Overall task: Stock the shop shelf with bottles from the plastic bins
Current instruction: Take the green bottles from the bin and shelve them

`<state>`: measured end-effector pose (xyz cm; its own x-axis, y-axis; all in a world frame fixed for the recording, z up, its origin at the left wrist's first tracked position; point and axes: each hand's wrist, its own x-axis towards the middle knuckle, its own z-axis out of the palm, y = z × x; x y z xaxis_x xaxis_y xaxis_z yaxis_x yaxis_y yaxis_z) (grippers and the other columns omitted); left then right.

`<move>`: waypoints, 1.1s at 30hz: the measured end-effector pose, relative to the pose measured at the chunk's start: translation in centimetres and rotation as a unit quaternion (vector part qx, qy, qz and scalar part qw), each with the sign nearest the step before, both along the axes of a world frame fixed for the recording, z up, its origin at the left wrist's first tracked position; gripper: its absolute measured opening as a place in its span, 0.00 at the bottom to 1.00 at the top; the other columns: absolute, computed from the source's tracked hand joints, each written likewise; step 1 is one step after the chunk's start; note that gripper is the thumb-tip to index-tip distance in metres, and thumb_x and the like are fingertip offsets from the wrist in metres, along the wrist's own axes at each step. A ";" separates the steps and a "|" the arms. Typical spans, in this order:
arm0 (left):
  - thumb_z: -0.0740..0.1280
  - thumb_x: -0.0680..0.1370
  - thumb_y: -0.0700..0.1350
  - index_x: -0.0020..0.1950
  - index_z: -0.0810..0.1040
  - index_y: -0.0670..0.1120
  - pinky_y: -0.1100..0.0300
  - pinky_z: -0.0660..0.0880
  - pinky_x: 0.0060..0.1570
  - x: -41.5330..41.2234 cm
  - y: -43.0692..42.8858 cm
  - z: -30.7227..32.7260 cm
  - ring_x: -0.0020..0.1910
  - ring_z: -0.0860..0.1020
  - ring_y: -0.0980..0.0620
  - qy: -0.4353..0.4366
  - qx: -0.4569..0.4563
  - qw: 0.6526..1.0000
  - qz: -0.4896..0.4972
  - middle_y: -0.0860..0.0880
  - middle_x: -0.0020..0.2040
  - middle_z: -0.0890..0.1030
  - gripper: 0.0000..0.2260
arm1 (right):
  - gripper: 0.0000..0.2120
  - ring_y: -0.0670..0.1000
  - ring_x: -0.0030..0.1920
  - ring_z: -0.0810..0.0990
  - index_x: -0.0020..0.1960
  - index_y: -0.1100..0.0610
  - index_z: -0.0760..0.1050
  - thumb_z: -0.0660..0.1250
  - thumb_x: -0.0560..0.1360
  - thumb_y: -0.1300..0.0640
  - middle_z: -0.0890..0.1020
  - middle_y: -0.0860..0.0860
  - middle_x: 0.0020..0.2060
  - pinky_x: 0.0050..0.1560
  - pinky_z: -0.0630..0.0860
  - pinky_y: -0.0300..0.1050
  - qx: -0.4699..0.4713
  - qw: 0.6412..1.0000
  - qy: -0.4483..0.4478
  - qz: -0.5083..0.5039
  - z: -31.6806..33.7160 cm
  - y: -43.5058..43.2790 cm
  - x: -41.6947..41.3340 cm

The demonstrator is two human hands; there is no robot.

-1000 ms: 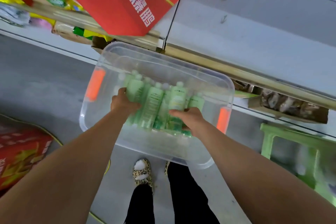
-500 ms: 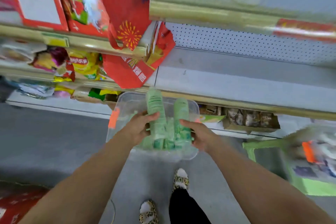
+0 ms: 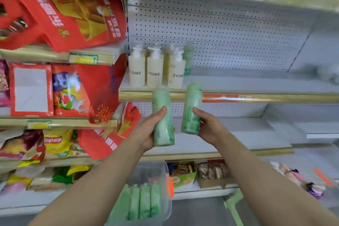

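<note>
Left grip [image 3: 145,132] wraps first green bottle [image 3: 161,101], right grip [image 3: 211,128] wraps second green bottle [image 3: 192,101]; both near-upright, at shelf [image 3: 275,98] front edge. Spare bottles [image 3: 141,202] in clear bin [image 3: 146,170] below.

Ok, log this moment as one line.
left hand: grips left green bottle | right hand: grips right green bottle | shelf: cream pump bottles standing | bin: more green bottles

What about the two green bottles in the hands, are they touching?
Apart. The head view shows pegboard through a clear gap between the left bottle and the right bottle.
</note>
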<state>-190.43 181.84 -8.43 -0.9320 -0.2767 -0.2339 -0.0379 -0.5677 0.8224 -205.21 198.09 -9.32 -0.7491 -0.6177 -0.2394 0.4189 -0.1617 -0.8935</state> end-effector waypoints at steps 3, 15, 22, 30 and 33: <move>0.72 0.70 0.52 0.63 0.77 0.41 0.50 0.79 0.49 -2.5 -0.1 1.7 0.48 0.83 0.45 0.036 -0.025 0.999 0.020 0.41 0.50 0.83 0.25 | 0.28 0.60 0.64 0.78 0.64 0.62 0.76 0.77 0.67 0.55 0.80 0.58 0.58 0.58 0.80 0.61 -0.028 0.999 0.023 -0.008 2.7 -0.2 -3.3; 0.74 0.68 0.51 0.64 0.75 0.44 0.49 0.80 0.49 -14.0 -0.3 5.1 0.47 0.82 0.44 0.061 -0.120 0.989 0.068 0.42 0.50 0.84 0.27 | 0.26 0.58 0.58 0.80 0.65 0.62 0.73 0.76 0.69 0.61 0.81 0.60 0.59 0.44 0.81 0.51 -0.017 0.995 0.095 -0.009 7.2 -3.3 -21.1; 0.73 0.69 0.47 0.65 0.76 0.41 0.50 0.79 0.51 -19.4 0.9 5.2 0.53 0.83 0.44 0.086 -0.117 0.985 0.090 0.42 0.54 0.84 0.25 | 0.24 0.56 0.54 0.81 0.63 0.61 0.73 0.75 0.70 0.69 0.81 0.57 0.56 0.47 0.79 0.51 0.014 0.990 0.142 -0.021 6.1 -5.1 -29.4; 0.73 0.71 0.46 0.67 0.73 0.36 0.47 0.78 0.56 -24.2 1.5 4.0 0.58 0.80 0.39 0.093 -0.074 0.984 0.134 0.34 0.62 0.78 0.27 | 0.31 0.59 0.54 0.83 0.67 0.58 0.70 0.78 0.68 0.69 0.83 0.57 0.55 0.58 0.79 0.61 0.071 0.979 0.192 -0.007 4.5 -8.4 -36.4; 0.76 0.68 0.50 0.67 0.73 0.35 0.49 0.79 0.53 -25.5 1.3 3.8 0.58 0.80 0.39 0.093 -0.074 0.984 0.135 0.33 0.63 0.77 0.32 | 0.30 0.58 0.53 0.83 0.67 0.57 0.71 0.77 0.68 0.68 0.83 0.56 0.54 0.56 0.80 0.57 0.073 0.976 0.207 0.005 4.4 -9.4 -37.4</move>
